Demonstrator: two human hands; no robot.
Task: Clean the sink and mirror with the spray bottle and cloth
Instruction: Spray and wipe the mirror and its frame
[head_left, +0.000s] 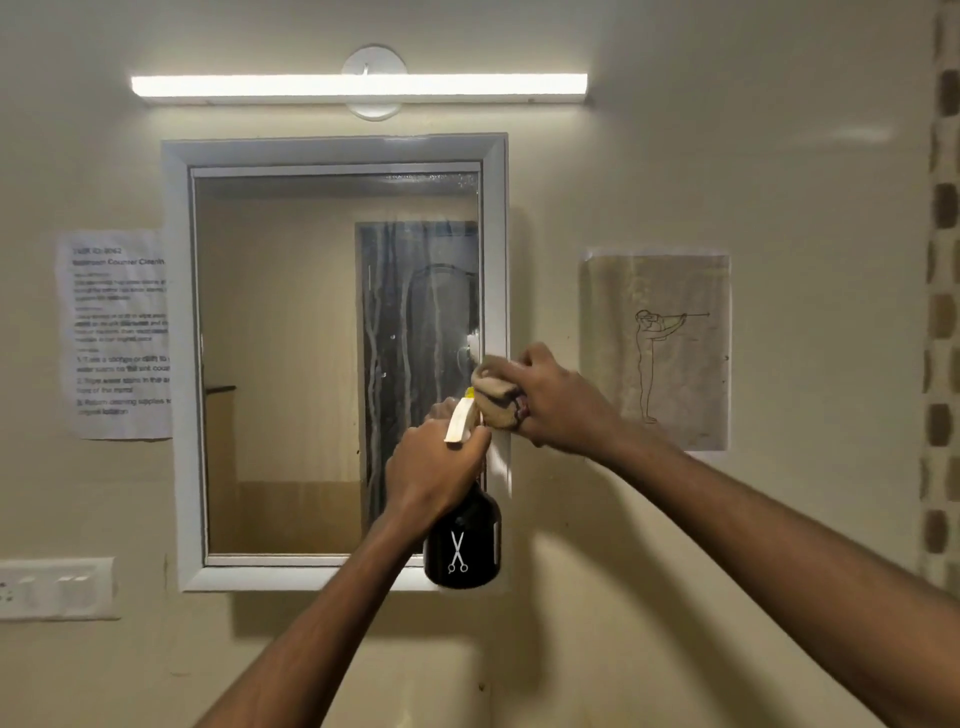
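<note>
A white-framed mirror (291, 364) hangs on the wall, with wet streaks running down its right half. My left hand (431, 475) grips the neck of a black spray bottle (462, 545) with a white scissors mark and a pale trigger head, held up at the mirror's lower right corner. My right hand (550, 400) grips a bunched tan cloth (496, 397) against the mirror's right frame, just above the bottle's nozzle. Only a blurred pale part of the sink (441, 686) shows at the bottom.
A tube light (358, 85) glows above the mirror. A printed instruction sheet (122, 332) is taped left of the mirror, a line drawing on paper (657, 353) to its right. A switch plate (54, 587) sits at lower left. A patterned tile strip (943, 312) runs down the far right.
</note>
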